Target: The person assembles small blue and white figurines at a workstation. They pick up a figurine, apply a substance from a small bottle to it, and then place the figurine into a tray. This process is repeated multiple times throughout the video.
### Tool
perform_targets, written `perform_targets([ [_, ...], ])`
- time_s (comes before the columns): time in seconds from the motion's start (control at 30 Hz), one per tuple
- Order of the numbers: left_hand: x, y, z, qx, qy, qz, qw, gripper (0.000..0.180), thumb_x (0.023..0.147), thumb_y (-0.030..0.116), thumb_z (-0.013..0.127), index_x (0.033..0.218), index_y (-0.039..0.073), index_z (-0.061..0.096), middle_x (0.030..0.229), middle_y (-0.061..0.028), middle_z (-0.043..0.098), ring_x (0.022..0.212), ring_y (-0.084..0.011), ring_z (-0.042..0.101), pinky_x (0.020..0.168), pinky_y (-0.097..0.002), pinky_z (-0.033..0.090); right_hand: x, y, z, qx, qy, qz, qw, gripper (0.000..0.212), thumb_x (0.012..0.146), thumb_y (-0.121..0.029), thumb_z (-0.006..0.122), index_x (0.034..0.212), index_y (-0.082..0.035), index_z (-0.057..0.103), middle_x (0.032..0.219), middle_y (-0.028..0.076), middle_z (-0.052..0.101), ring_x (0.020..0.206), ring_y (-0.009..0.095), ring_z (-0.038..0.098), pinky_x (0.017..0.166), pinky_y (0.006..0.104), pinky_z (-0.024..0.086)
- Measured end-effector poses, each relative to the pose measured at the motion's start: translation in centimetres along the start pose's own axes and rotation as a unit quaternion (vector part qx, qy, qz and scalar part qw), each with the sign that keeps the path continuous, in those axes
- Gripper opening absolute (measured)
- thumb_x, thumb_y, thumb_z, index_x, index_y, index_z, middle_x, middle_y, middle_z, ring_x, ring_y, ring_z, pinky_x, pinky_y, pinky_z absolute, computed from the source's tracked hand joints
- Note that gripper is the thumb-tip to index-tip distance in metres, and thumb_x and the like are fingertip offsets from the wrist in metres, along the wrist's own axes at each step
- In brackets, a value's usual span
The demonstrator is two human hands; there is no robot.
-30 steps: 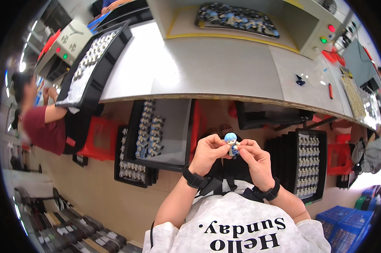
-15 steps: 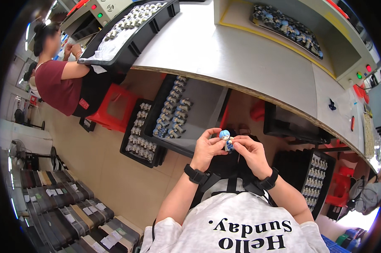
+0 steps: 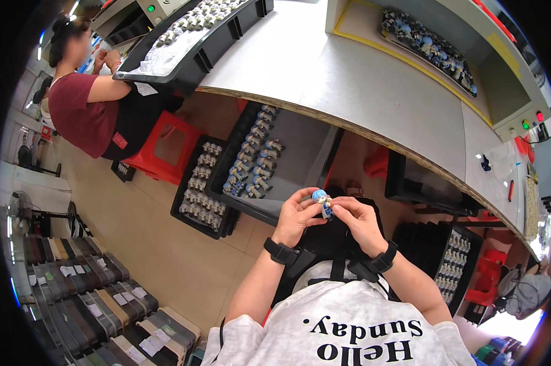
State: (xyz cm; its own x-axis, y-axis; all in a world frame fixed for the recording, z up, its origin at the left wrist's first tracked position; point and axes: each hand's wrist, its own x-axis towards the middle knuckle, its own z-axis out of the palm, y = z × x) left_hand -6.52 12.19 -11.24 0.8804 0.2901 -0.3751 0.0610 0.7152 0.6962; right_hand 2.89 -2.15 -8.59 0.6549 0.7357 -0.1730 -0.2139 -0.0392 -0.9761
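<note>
A small figurine (image 3: 325, 206) with blue hair and a white and blue body is held between my two hands over my lap. My left hand (image 3: 297, 216) pinches it from the left, near the head. From the right, my right hand (image 3: 356, 218) grips its body with thumb and fingers. Its face is turned up toward me, and the lower end tilts a little to the right. Just beyond my left hand is a black tray (image 3: 300, 143) with rows of similar figurines (image 3: 251, 158) along its left side.
A long grey table (image 3: 287, 61) runs across ahead. On it stand a figurine tray (image 3: 220, 46) and a grey machine (image 3: 519, 97) with figurines inside. Left sits a co-worker (image 3: 83, 100) on a red stool (image 3: 166, 143). More trays (image 3: 202, 189) lie on the floor; stacked ones (image 3: 458, 262) stand right.
The figurine has shifted slightly left and tilted, and more of its lower body shows. Both hands keep their hold. The whole view has swung slightly.
</note>
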Motion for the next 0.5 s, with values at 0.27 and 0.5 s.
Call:
perform_targets([
  [0.27, 0.8, -0.7, -1.6, -0.010, 0.011, -0.018, 1.000, 0.036, 0.086, 0.008, 0.062, 0.119, 0.003, 0.047, 0.108, -0.0100, 0.062, 0.094, -0.0185, 0.064, 0.074, -0.0315, 0.057, 1.2, 1.3, -0.3, -0.029, 0.019, 0.041, 0.999, 0.024, 0.090, -0.015, 0.060, 0.106, 0.002, 0.064, 0.101, 0.005, 0.062, 0.092, 0.012, 0.057, 0.084, 0.0248, 0.045],
  [0.5, 4.8, 1.7, -2.6, 0.090, 0.062, -0.033, 0.993, 0.042, 0.086, 0.011, 0.064, 0.123, 0.002, 0.046, 0.106, -0.0100, 0.062, 0.086, -0.0193, 0.066, 0.073, -0.0320, 0.056, 0.7, 1.6, -3.2, -0.060, 0.084, 0.075, 0.992, 0.023, 0.087, -0.016, 0.064, 0.105, -0.001, 0.064, 0.104, 0.005, 0.062, 0.094, 0.012, 0.057, 0.081, 0.0244, 0.045],
])
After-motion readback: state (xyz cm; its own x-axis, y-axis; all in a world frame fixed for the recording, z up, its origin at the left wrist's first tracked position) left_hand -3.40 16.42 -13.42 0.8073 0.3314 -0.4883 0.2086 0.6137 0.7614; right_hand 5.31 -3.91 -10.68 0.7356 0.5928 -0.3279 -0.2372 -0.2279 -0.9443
